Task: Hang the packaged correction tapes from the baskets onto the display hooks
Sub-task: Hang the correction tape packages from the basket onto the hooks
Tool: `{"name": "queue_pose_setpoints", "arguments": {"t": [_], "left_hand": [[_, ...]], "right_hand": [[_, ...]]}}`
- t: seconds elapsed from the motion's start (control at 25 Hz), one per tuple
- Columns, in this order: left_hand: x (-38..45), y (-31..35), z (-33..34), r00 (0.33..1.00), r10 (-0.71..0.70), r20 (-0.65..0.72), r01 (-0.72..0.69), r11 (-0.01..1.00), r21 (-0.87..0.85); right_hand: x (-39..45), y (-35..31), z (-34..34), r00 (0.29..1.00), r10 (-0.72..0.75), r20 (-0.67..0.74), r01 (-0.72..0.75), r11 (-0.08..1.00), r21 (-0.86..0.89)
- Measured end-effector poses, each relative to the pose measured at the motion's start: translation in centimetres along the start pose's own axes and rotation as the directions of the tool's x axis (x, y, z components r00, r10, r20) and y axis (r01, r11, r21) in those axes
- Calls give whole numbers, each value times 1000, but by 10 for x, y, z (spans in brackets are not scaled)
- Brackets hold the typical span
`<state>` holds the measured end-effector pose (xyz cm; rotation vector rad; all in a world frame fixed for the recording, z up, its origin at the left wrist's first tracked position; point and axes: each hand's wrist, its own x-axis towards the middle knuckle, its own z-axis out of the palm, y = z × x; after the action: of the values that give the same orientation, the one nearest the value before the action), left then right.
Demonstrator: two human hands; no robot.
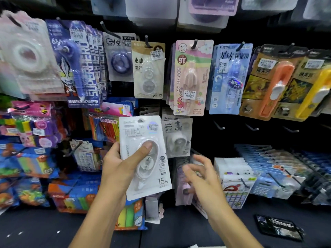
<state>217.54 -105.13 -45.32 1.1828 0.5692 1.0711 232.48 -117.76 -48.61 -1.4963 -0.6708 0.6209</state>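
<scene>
My left hand (120, 163) grips a white packaged correction tape (154, 140) marked 15M, thumb pressed on its blister front, holding it upright before the display wall. A matching pack (176, 136) hangs on a hook just to its right. My right hand (200, 174) hovers to the right of the held pack with fingers loosely spread, blurred and holding nothing. Three bare hooks (219, 126) stick out of the black panel further right. No basket is in view.
Other correction tape packs hang above: a beige one (148, 72), a pink My Melody one (191, 77), a blue one (231, 79). Colourful packs crowd the left. White and blue packs (238, 176) hang lower right. A dark card (279, 228) lies on the ledge.
</scene>
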Motion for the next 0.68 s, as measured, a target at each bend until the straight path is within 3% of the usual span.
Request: {"name": "queue_pose_setpoints", "arguments": {"t": [0.08, 0.12, 0.2, 0.28, 0.4, 0.52, 0.68], "left_hand": [[0, -3, 8, 999, -18, 40, 16, 999, 41], [-1, -4, 11, 997, -31, 71, 27, 998, 52], [-1, -2, 11, 988, -63, 143, 59, 998, 33], [2, 1, 5, 980, -82, 181, 85, 996, -11], [6, 1, 0, 997, -53, 50, 53, 999, 6], [8, 2, -4, 997, -12, -81, 11, 1000, -12], [11, 2, -7, 992, 41, -123, -49, 997, -60]], "right_hand": [[-8, -5, 8, 977, -116, 180, 102, 991, 84], [-8, -9, 12, 969, -148, 195, 139, 988, 63], [-4, -15, 17, 977, -174, 122, 171, 985, 31], [-1, -18, 14, 992, -107, 63, 99, 987, 124], [-4, -17, -4, 1000, -31, -2, 31, 992, 120], [-11, -12, -17, 995, -98, -36, 97, 995, -22], [-4, -16, -10, 989, -105, -102, 99, 993, -70]]}}
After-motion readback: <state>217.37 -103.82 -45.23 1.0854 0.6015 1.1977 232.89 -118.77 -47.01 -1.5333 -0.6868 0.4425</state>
